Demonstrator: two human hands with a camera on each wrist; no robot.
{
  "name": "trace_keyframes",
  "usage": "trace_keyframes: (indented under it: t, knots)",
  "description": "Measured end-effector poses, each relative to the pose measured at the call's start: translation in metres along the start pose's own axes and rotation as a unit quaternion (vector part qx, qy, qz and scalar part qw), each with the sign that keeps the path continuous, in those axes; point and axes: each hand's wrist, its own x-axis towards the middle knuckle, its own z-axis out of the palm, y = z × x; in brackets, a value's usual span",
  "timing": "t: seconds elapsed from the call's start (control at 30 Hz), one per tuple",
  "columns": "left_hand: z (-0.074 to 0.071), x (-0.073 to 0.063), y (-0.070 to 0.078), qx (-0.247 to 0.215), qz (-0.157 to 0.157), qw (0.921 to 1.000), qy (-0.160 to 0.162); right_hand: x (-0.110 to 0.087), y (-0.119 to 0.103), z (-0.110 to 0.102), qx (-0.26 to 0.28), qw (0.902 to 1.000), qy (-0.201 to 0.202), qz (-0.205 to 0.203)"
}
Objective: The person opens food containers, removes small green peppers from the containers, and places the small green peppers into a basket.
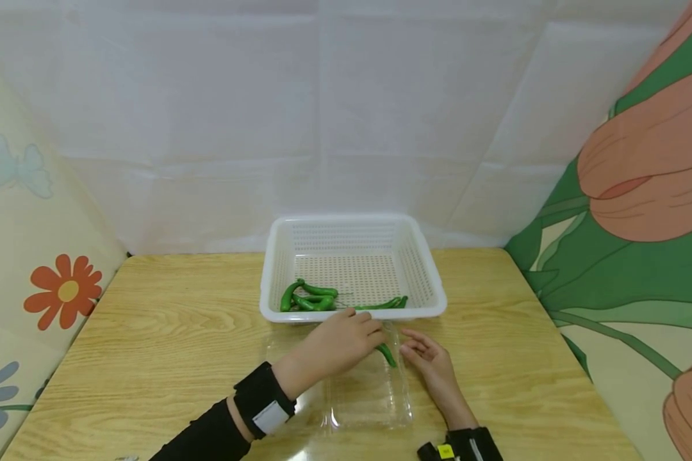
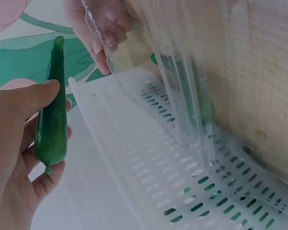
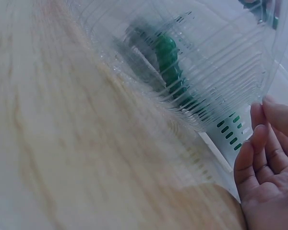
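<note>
A green chili pepper (image 2: 53,120) is held between the thumb and fingers of my left hand (image 1: 346,339), above a clear plastic container (image 1: 369,403). Another green pepper (image 3: 170,69) shows through the container's ribbed wall in the right wrist view. My right hand (image 1: 435,368) is at the container's right edge, fingers loosely bent and fingertips close to the rim; whether they touch it is hard to tell. Just behind the container stands a white plastic basket (image 1: 432,282), with several green peppers (image 1: 314,302) along its near side.
The wooden table (image 1: 167,333) carries the basket and the container. A white sheet (image 1: 236,128) hangs behind it. Printed flower panels stand at the left (image 1: 63,218) and right (image 1: 640,269) sides. Each wrist wears a black band (image 1: 263,397).
</note>
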Motion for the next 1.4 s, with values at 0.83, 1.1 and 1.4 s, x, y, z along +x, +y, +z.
trace_keyframes:
  t: [0.83, 1.1, 1.4]
  knots:
    - [0.003, -0.02, -0.047, -0.081, -0.106, 0.9907, 0.026, 0.001, 0.002, -0.001, -0.003, 1.0, 0.001, 0.0]
    - [0.012, -0.027, -0.06, -0.134, -0.14, 0.9808, 0.026, 0.001, 0.002, -0.001, -0.003, 1.0, 0.002, 0.001]
    - [0.014, -0.034, -0.066, -0.144, -0.177, 0.9732, 0.027, 0.001, 0.004, -0.001, -0.002, 1.0, 0.003, -0.009]
